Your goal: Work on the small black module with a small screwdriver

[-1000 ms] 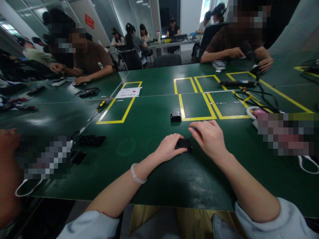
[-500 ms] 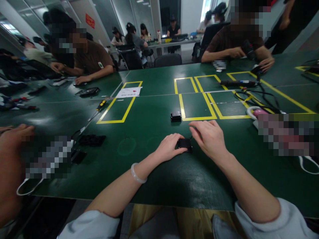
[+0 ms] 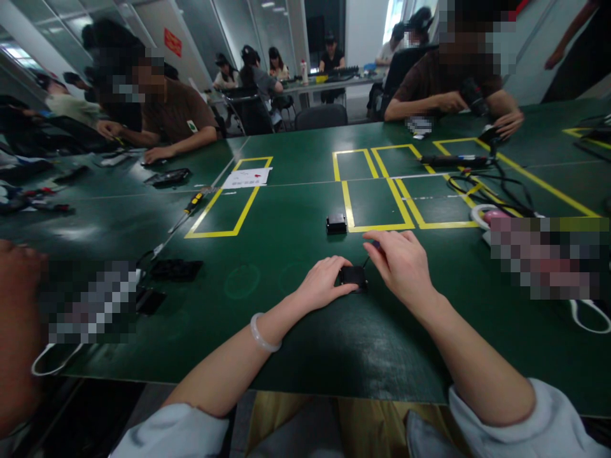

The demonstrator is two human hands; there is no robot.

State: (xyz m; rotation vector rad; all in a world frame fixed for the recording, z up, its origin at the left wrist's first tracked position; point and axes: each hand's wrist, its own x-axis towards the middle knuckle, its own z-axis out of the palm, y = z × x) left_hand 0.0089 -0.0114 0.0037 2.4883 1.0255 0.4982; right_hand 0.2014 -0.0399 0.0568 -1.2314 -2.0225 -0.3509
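Note:
On the green table (image 3: 305,343), a small black box-shaped part (image 3: 353,276) sits between the thumb and fingers of my left hand (image 3: 327,280), which grips it from the left side. My right hand (image 3: 398,257) is closed in a pinch just right of the part. From its fingers a thin dark shaft, apparently a small screwdriver (image 3: 367,260), slants down to the part's right edge; most of its handle is hidden by the hand. Just beyond my hands stands a second black box-shaped part (image 3: 337,224), touched by neither hand.
Yellow tape outlines (image 3: 382,227) mark the table ahead. At left lie a yellow-black screwdriver (image 3: 195,202), black parts (image 3: 176,269) and a phone-like device (image 3: 95,299); a co-worker's arm (image 3: 19,324) is at the left edge. Cables (image 3: 510,191) lie at right. Co-workers sit opposite.
My right fingers have shifted slightly, showing more of the screwdriver's shaft and a bit of its handle. My left hand stays on the black part. The co-worker's arm at left has drawn back.

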